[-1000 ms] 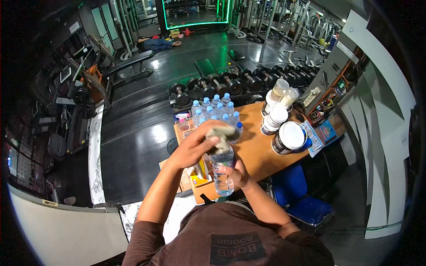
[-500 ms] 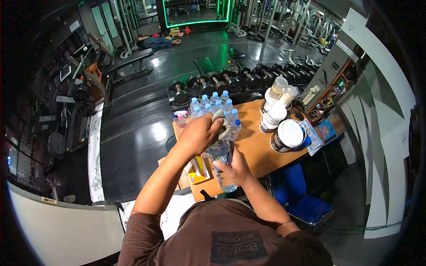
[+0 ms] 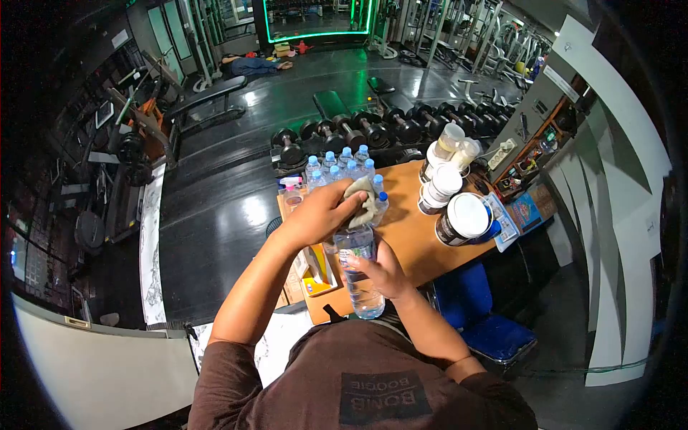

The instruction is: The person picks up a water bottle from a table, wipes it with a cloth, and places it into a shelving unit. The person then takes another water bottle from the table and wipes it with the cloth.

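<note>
My right hand point(image 3: 385, 274) is wrapped round a clear plastic water bottle point(image 3: 365, 301), tilted slightly in front of my chest. Its label shows partly between my fingers. My left hand point(image 3: 319, 213) pinches a crumpled pale cloth point(image 3: 365, 208) over the top end of the bottle, so the cap is hidden. Just beyond my hands, several water bottles point(image 3: 332, 165) with light blue caps stand grouped on the wooden table point(image 3: 408, 240). One bottle with a darker blue cap point(image 3: 383, 196) stands close behind the cloth.
White tubs point(image 3: 469, 215) stand on the table's right side. A yellow and white box point(image 3: 315, 276) lies at its left edge. A blue chair point(image 3: 494, 333) is at my right. Beyond the table runs a row of dumbbells point(image 3: 373, 129). Farther off, a person point(image 3: 254, 66) lies on the floor.
The held bottle has come slightly down toward me. My left hand has shifted a little to the left, and more of the cloth shows above the bottle.
</note>
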Motion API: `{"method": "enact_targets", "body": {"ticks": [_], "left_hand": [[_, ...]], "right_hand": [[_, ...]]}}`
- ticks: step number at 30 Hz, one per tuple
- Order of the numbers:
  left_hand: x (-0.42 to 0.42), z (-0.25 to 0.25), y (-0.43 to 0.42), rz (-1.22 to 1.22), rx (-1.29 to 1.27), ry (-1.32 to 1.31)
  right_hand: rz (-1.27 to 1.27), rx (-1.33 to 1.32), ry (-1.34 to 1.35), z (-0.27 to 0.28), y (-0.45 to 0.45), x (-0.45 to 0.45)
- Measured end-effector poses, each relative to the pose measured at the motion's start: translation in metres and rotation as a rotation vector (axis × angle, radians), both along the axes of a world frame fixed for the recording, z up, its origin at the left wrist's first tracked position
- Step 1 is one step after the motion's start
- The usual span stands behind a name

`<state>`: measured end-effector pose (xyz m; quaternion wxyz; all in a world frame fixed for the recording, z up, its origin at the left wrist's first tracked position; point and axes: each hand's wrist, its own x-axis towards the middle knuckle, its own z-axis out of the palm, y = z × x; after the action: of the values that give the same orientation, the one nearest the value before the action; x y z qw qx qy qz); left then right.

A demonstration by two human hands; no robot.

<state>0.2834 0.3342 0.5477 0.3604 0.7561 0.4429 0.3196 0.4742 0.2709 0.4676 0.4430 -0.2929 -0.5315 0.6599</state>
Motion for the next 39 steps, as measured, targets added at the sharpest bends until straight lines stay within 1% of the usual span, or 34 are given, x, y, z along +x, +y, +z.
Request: {"method": "enact_targets", "body": {"ticks": [1, 2, 3, 4, 5, 6, 7, 8, 10, 11, 13, 14, 15, 16, 17, 19, 20, 21, 23, 24, 25, 26, 27, 28, 29, 30, 31, 33, 34, 35, 36, 37, 38, 39], "left_hand": [[0.002, 0.003, -0.001, 0.108, -0.160, 0.052], [0.000, -0.006, 0.004, 0.155, -0.067, 0.200], [0.001, -0.004, 0.001, 0.159, -0.068, 0.201], [0.005, -0.001, -0.003, 0.208, -0.027, 0.314], [0.006, 0.001, -0.005, 0.255, 0.017, 0.428], [0.007, -0.001, -0.004, 0.240, 0.108, 0.364], [0.003, 0.000, -0.003, 0.243, 0.111, 0.363], [-0.003, 0.002, -0.003, 0.138, 0.149, 0.301], [-0.015, 0.007, -0.001, -0.059, 0.239, 0.169], [-0.018, 0.001, 0.001, -0.062, 0.240, 0.171], [-0.020, -0.011, 0.005, -0.132, 0.303, -0.074], [-0.018, -0.017, 0.006, -0.091, 0.376, -0.098], [-0.017, -0.014, 0.005, -0.091, 0.375, -0.098], [-0.016, -0.009, 0.003, -0.004, 0.193, 0.010], [-0.016, -0.006, 0.002, 0.083, 0.009, 0.116], [-0.014, -0.012, 0.006, 0.143, -0.005, 0.150], [-0.013, -0.012, 0.007, 0.214, -0.057, 0.244], [-0.013, -0.011, 0.007, 0.285, -0.109, 0.338], [-0.016, -0.016, 0.006, 0.275, -0.115, 0.402], [-0.018, -0.018, 0.002, 0.227, 0.023, 0.457], [-0.019, -0.020, -0.002, 0.176, 0.161, 0.510], [-0.022, -0.021, -0.004, 0.132, 0.228, 0.445], [-0.025, -0.016, -0.006, 0.130, 0.227, 0.444], [-0.029, -0.007, -0.008, -0.002, 0.248, 0.322], [-0.033, -0.002, -0.009, -0.133, 0.269, 0.198], [-0.037, -0.006, -0.007, -0.179, 0.243, 0.090], [-0.040, -0.015, -0.003, -0.182, 0.242, 0.090], [-0.041, -0.026, 0.001, -0.243, 0.183, -0.193], [-0.037, -0.029, -0.003, -0.159, 0.214, -0.211], [-0.033, -0.030, -0.002, -0.159, 0.214, -0.212], [-0.029, -0.028, -0.002, -0.020, 0.088, -0.114], [-0.026, -0.027, -0.002, 0.119, -0.037, -0.016], [-0.024, -0.039, 0.005, 0.205, 0.002, 0.023], [-0.024, -0.051, 0.012, 0.210, 0.005, 0.022]], "right_hand": [[0.004, -0.001, 0.000, -0.005, 0.001, -0.001], [-0.112, 0.184, -0.216, -0.008, 0.001, -0.003], [-0.229, 0.370, -0.429, -0.010, 0.001, -0.004], [-0.226, 0.381, -0.577, -0.004, -0.002, -0.003], [-0.224, 0.382, -0.576, -0.009, -0.002, -0.006], [-0.224, 0.362, -0.422, -0.015, 0.000, -0.010], [-0.224, 0.341, -0.269, -0.018, 0.001, -0.012], [-0.224, 0.344, -0.268, -0.019, 0.001, -0.009], [0.086, -0.146, 0.031, -0.006, -0.003, -0.003], [0.083, -0.145, 0.033, 0.001, -0.006, -0.003], [0.145, -0.320, 0.175, 0.015, -0.010, -0.003], [0.147, -0.320, 0.176, 0.012, -0.009, -0.005], [0.108, -0.245, 0.113, 0.006, -0.007, -0.008], [0.069, -0.170, 0.050, 0.000, -0.005, -0.012], [0.067, -0.172, 0.049, -0.008, -0.001, -0.016], [-0.145, 0.254, -0.276, -0.011, 0.004, -0.026], [-0.184, 0.325, -0.486, -0.009, 0.001, -0.023], [-0.182, 0.329, -0.487, -0.003, -0.001, -0.024], [-0.204, 0.300, -0.599, 0.003, -0.003, -0.027], [-0.190, 0.307, -0.637, -0.012, 0.000, -0.024], [-0.189, 0.305, -0.637, -0.022, 0.002, -0.025], [-0.093, 0.175, -0.380, -0.029, 0.003, -0.025], [0.001, 0.044, -0.123, -0.033, 0.004, -0.024], [0.099, -0.203, 0.005, -0.014, -0.004, -0.019], [0.096, -0.203, 0.005, -0.005, -0.006, -0.014], [0.149, -0.292, 0.050, 0.002, -0.005, -0.011], [0.202, -0.380, 0.096, 0.007, -0.005, -0.009], [0.225, -0.392, 0.109, 0.012, -0.006, -0.009], [0.203, -0.365, 0.060, 0.014, -0.006, -0.010], [0.180, -0.340, 0.010, 0.015, -0.006, -0.011], [0.181, -0.340, 0.008, 0.006, -0.003, -0.015], [0.115, -0.184, -0.043, -0.009, 0.003, -0.022], [0.051, -0.027, -0.093, -0.021, 0.007, -0.025], [0.056, -0.024, -0.094, -0.023, 0.008, -0.025]]}}
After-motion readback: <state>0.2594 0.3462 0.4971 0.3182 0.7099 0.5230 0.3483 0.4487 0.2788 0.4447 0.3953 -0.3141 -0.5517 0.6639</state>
